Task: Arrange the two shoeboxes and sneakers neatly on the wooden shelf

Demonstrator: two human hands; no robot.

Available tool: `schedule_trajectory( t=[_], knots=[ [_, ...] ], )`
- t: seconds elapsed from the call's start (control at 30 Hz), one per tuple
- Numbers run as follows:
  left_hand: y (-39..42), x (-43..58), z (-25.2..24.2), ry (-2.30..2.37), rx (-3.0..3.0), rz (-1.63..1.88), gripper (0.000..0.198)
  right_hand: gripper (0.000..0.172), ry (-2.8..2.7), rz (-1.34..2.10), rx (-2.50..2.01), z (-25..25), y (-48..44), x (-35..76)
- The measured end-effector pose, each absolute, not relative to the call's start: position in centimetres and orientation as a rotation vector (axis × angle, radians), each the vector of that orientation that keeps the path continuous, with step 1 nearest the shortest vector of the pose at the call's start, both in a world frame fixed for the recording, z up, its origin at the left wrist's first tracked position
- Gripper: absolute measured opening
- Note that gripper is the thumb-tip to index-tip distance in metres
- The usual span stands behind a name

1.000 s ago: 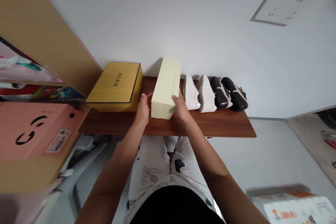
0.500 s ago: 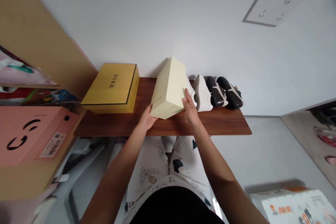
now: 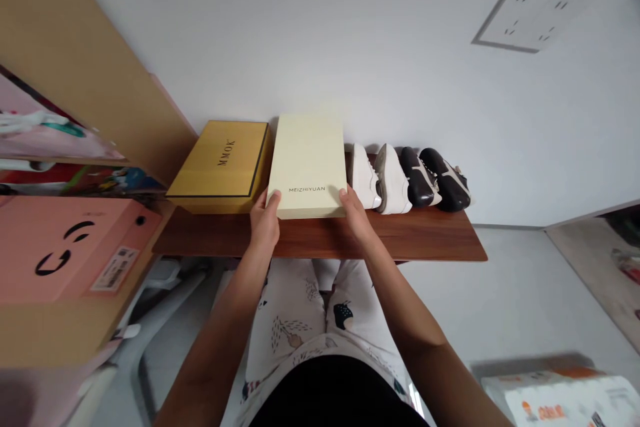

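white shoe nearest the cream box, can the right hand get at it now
Probably yes, if it lets go: the right hand holds the near right corner of the cream box, close beside that white shoe, with nothing visible between.

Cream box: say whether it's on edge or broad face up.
Broad face up: the cream box shows its wide MEIZHIYUAN face, with only a narrow strip of near side.

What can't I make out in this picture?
In the head view:
Insides of the cream box and yellow box: hidden by closed tops.
Some fingers of the left hand and right hand: behind the cream box.
Pink box: cut off by left edge; label print too small.
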State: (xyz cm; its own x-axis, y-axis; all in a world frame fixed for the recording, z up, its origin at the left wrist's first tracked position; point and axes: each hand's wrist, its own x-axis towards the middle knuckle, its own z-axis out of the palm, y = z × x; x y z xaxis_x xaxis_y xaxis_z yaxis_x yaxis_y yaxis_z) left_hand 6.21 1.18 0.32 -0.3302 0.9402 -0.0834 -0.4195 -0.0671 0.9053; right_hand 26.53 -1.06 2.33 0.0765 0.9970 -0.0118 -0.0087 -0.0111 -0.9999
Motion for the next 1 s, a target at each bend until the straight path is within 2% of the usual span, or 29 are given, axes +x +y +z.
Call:
schedule_trajectory(
  t=[0.4,1.0],
  knots=[
    [2.3,5.1,-1.4,1.246,0.776,1.638,0.052,0.056,-1.043,1.315,-1.138,-1.4,0.8,25.3],
    [3.4,4.9,-3.2,1.309,0.820,1.621,0.049,0.064,-1.126,1.311,-1.248,-3.6,2.2,25.5]
  ],
)
